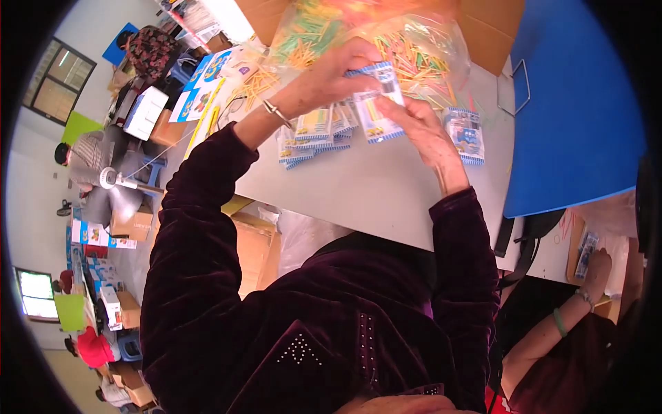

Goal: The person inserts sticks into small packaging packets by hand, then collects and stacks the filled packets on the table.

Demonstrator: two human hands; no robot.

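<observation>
Between both hands is a small clear packet with blue striped ends and yellow pieces showing inside. My left hand, with a bracelet at its wrist, has its fingers closed at the packet's upper end. Lower down, my right hand pinches the packet's side with thumb and fingers. A pile of similar packets lies on the table beneath my left wrist. To the right of my right hand, another packet with a blue picture lies flat.
Plastic bags of colored sticks fill the far side, by a cardboard box. Loose yellow sticks lie at the left. A blue panel borders the right. A co-worker's arm is at lower right; other people sit at left.
</observation>
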